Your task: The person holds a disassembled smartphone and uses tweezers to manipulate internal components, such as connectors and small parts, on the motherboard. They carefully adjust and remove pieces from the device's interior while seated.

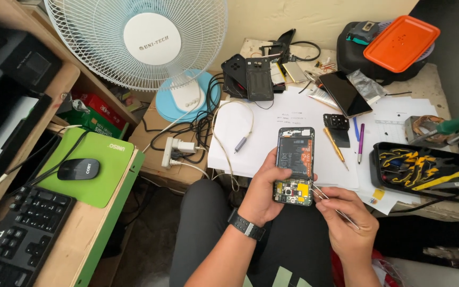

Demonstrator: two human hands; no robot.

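My left hand (264,192) holds an opened phone (295,162) with its back cover off, showing the battery and circuit board. A black watch sits on that wrist. My right hand (348,222) grips thin metal tweezers (329,202), their tips touching the lower part of the phone's board. Both hands hover above my lap, in front of the low table.
White paper sheets (293,119) cover the table, with a dark phone screen (345,93), pens, a black tool tray (421,167) and phone parts. A white fan (150,48) stands at the back left. A mouse (78,169) on a green pad and a keyboard (19,239) lie left.
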